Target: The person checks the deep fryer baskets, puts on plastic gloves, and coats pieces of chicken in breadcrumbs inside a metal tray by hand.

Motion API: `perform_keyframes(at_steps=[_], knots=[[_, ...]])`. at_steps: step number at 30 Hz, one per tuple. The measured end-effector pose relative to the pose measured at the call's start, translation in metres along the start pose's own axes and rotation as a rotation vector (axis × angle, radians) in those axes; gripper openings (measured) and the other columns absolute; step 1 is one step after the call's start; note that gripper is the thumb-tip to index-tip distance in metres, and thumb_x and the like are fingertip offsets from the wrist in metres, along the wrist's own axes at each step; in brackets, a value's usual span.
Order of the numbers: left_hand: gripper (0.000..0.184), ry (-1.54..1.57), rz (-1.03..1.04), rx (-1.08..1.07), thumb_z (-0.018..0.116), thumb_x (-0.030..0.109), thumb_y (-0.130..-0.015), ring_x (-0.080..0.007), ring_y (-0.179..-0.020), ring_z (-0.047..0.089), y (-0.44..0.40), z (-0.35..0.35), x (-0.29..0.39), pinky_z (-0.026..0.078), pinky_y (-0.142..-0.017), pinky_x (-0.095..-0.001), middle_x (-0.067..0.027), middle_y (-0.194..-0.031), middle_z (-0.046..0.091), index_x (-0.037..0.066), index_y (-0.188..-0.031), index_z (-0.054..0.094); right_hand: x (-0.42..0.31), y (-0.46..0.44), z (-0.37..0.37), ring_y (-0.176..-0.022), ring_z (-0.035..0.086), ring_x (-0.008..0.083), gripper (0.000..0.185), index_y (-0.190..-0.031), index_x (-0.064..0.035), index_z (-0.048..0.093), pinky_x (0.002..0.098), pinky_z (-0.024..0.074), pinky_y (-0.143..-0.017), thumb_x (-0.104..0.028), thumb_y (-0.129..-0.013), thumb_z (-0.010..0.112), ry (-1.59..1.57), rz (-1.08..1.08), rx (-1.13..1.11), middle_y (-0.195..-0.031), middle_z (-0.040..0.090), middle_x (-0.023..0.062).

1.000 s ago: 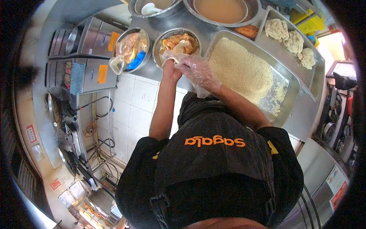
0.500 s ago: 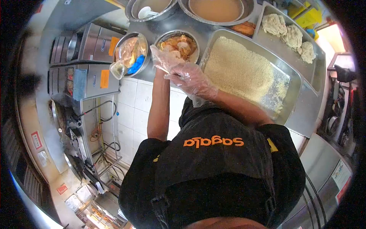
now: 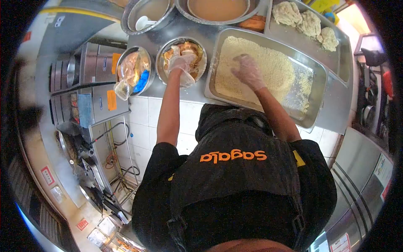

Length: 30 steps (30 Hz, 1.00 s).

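My left hand (image 3: 181, 64), in a loose clear plastic glove, reaches into a round metal bowl (image 3: 158, 67) of sauce-coated raw meat (image 3: 195, 49). Its fingers look apart over the meat, partly blurred. Also gloved, my right hand (image 3: 249, 72) is over the pale breading crumbs (image 3: 273, 63) in a wide metal tray (image 3: 213, 90). Those fingers are spread and touch the crumbs, with nothing visible in them.
Left of the meat bowl stands another bowl (image 3: 150, 80) with raw meat and something blue. Behind are a basin with a white scoop (image 3: 145, 23) and a basin of brownish liquid (image 3: 218, 9). Breaded pieces (image 3: 308, 24) lie in a tray at the back right.
My hands were together, the right at the left glove's cuff. They have separated: the left into the meat bowl, the right over to the crumbs.
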State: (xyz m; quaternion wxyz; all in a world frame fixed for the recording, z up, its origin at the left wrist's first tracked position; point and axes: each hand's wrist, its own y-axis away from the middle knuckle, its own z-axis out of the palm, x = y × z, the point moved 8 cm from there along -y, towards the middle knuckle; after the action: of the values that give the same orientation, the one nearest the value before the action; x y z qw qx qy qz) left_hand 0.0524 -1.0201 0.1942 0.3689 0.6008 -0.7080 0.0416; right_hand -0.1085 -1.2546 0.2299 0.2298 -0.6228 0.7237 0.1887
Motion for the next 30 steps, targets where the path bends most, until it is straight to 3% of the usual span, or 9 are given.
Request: perform_keyframes(at_steps=[4,6,10,13,16,19,23,26,30], knots=[[0.048,-0.679,0.322,-0.280,0.046,0.036,-0.086,-0.0255,-0.109,0.055,-0.021,0.020,0.012,0.042,-0.092,-0.0396,-0.0128,-0.116,0.059,0.013,-0.129,0.046,0.045,0.005,0.041,-0.119,0.042,0.0374,0.071,-0.127,-0.0138,0.048,0.0448,0.0383,-0.096,-0.041,-0.067,0.073,0.198,0.044,-0.129,-0.128,0.045,0.0173],[0.051,-0.906,0.264,-0.265,0.051,0.033,-0.083,-0.0250,-0.115,0.051,-0.052,0.045,-0.032,0.038,-0.098,-0.0390,-0.0126,-0.120,0.057,0.014,-0.130,0.045,0.023,0.018,0.046,-0.118,0.043,0.0345,0.069,-0.125,-0.0147,0.050,0.0442,0.0335,-0.099,-0.045,-0.066,0.072,0.317,0.003,-0.199,-0.127,0.045,0.0182],[0.056,-0.744,0.103,0.145,0.062,0.034,-0.074,-0.0259,-0.109,0.055,-0.058,0.037,-0.077,0.043,-0.092,-0.0379,-0.0121,-0.118,0.057,0.016,-0.126,0.051,0.011,0.036,0.060,-0.116,0.043,0.0340,0.062,-0.122,-0.0201,0.053,0.0456,0.0313,-0.099,-0.046,-0.068,0.070,0.288,-0.172,-0.294,-0.128,0.043,0.0169],[0.054,-0.552,0.015,0.208,0.067,0.041,-0.068,-0.0258,-0.097,0.060,-0.041,0.009,-0.062,0.046,-0.085,-0.0353,-0.0105,-0.106,0.063,0.015,-0.115,0.058,0.042,0.037,0.058,-0.115,0.043,0.0342,0.056,-0.120,-0.0195,0.054,0.0458,0.0321,-0.097,-0.044,-0.072,0.067,0.113,-0.151,-0.300,-0.125,0.045,0.0161],[0.058,-0.710,0.139,0.039,0.069,0.039,-0.067,-0.0279,-0.092,0.062,-0.037,0.003,-0.057,0.048,-0.082,-0.0365,-0.0125,-0.098,0.064,0.009,-0.114,0.057,0.076,0.034,0.023,-0.113,0.047,0.0330,0.044,-0.120,-0.0166,0.055,0.0451,0.0412,-0.091,-0.030,-0.079,0.062,0.427,-0.123,0.138,-0.124,0.046,0.0161],[0.057,-0.661,0.060,-0.055,0.071,0.036,-0.067,-0.0276,-0.090,0.062,-0.022,-0.027,-0.043,0.048,-0.080,-0.0359,-0.0132,-0.096,0.066,0.005,-0.113,0.058,0.138,0.043,0.030,-0.112,0.046,0.0315,0.059,-0.119,-0.0053,0.052,0.0424,0.0356,-0.095,-0.040,-0.073,0.067,0.658,0.188,0.116,-0.119,0.051,0.0163],[0.045,-0.357,0.097,-0.102,0.069,0.026,-0.067,-0.0308,-0.094,0.061,0.012,-0.045,-0.011,0.048,-0.081,-0.0397,-0.0172,-0.098,0.064,0.008,-0.107,0.061,0.133,0.067,0.018,-0.105,0.051,0.0329,0.058,-0.118,-0.0010,0.051,0.0387,0.0390,-0.093,-0.035,-0.073,0.067,0.320,0.194,0.000,-0.108,0.058,0.0191],[0.045,-0.105,0.345,-0.028,0.070,0.027,-0.069,-0.0319,-0.090,0.062,0.009,-0.050,-0.015,0.049,-0.078,-0.0391,-0.0188,-0.095,0.064,0.007,-0.108,0.061,0.132,0.070,0.010,-0.102,0.053,0.0340,0.055,-0.117,-0.0006,0.051,0.0378,0.0416,-0.090,-0.033,-0.075,0.066,0.174,0.204,0.052,-0.106,0.059,0.0197],[0.042,-0.312,0.175,0.075,0.072,0.029,-0.071,-0.0267,-0.086,0.062,0.030,-0.081,0.010,0.049,-0.076,-0.0359,-0.0149,-0.093,0.065,0.005,-0.104,0.063,0.108,0.061,-0.008,-0.100,0.056,0.0323,0.047,-0.113,-0.0012,0.055,0.0384,0.0440,-0.087,-0.031,-0.078,0.064,-0.005,0.274,-0.012,-0.108,0.059,0.0185]])
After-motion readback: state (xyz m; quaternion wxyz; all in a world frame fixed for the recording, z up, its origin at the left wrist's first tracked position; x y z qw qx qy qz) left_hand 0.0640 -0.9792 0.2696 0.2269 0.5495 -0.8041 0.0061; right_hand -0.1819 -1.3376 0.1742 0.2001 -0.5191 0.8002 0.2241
